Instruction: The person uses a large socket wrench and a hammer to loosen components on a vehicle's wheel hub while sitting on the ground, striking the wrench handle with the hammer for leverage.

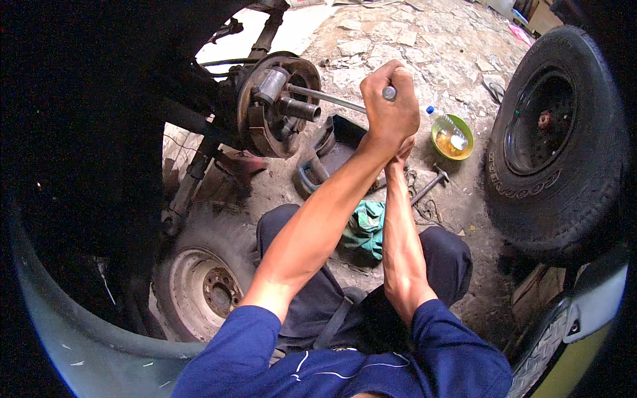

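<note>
My left hand (391,106) is wrapped in a fist around a long steel bar (328,97), and a round metal end sticks out by the thumb. The bar's far end reaches a grey cylindrical part on the round brake assembly (249,119), at the upper left. A bare hollow spindle (302,110) projects from this assembly just below the bar. My right hand (403,148) is raised close below the left one. Its fingers are mostly hidden behind my left hand and wrist, so its grip does not show.
Below my arms are a dark open tray (342,142), a green cloth (366,225) and a hammer-like tool (430,187). A yellow-green bowl (453,154) holds a clear bottle. A large tyre (564,146) stands at right; another wheel (202,288) lies lower left, beside the vehicle's fender (99,351).
</note>
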Available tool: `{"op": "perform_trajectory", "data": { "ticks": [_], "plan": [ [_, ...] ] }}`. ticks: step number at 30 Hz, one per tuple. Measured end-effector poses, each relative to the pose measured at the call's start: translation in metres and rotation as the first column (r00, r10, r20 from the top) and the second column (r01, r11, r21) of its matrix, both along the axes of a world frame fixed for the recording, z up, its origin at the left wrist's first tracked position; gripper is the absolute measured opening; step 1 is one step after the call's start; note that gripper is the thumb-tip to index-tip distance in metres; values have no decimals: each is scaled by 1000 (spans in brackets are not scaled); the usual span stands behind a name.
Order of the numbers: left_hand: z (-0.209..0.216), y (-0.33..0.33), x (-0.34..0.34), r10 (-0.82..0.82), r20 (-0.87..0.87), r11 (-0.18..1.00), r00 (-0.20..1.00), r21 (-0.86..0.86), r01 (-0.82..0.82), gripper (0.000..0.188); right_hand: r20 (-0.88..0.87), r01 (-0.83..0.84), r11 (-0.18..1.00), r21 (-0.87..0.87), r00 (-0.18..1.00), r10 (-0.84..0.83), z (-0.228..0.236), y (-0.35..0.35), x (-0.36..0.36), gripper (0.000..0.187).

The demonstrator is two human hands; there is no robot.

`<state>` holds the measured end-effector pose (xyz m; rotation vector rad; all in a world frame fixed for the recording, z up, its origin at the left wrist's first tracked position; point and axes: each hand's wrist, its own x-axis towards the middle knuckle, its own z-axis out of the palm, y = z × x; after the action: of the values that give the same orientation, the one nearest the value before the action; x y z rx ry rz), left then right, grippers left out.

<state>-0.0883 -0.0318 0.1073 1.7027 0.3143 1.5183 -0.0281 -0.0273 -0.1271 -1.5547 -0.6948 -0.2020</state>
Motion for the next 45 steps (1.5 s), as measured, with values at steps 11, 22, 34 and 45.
{"op": "perform_trajectory", "data": {
  "ticks": [11,22,34,45],
  "plan": [
    [21,7,20,188,-41,978,981,95,-184,29,-176,61,998,19,983,-57,25,-5,-25,72],
    [39,30,51,279,-403,960,872,97,-262,40,-436,-69,985,-158,900,-6,52,-22,-37,97],
    [38,41,83,245,-424,952,872,-63,-299,39,-657,-123,947,-296,746,-109,88,-44,-59,88],
    [43,32,82,171,-601,924,781,-177,-339,56,-712,-249,935,-252,703,-4,74,-40,-52,96]
  ]
}}
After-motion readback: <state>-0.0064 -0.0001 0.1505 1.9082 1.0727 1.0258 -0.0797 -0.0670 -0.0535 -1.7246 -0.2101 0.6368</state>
